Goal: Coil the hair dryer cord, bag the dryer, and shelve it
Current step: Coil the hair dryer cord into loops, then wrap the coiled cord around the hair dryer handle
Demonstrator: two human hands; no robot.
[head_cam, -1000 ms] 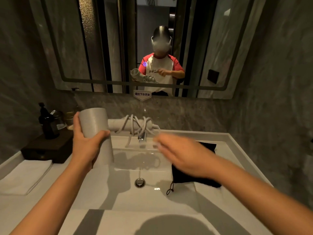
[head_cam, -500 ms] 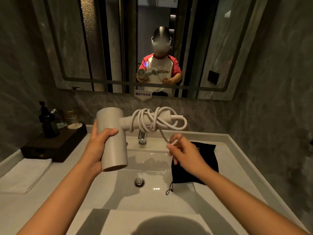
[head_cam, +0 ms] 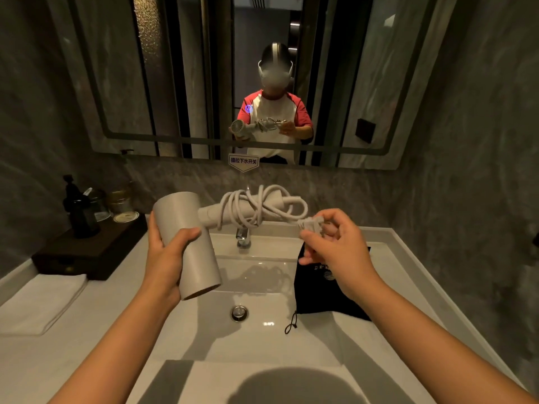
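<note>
Bag (head_cam: pixel 320 290) flat beside sink (head_cam: pixel 256 275), dryer (head_cam: pixel 186 243) outside it, cord (head_cam: pixel 256 205) coiled

A small white sign (head_cam: pixel 243 162) is stuck at the bottom edge of the mirror (head_cam: pixel 116 83), just above the tap (head_cam: pixel 242 237). It carries a line of Chinese characters in dark print, reading 提拉下水开关. The black bag (head_cam: pixel 315 290) lying on the counter to the right of the basin bears a faint gold mark and some lettering, partly behind my right hand (head_cam: pixel 338 252), too dim and small for me to read. In the mirror, my shirt shows a dark print across the chest, hidden mostly by the dryer's reflection, and a small purple glowing spot on one shoulder; I can read neither.
</note>
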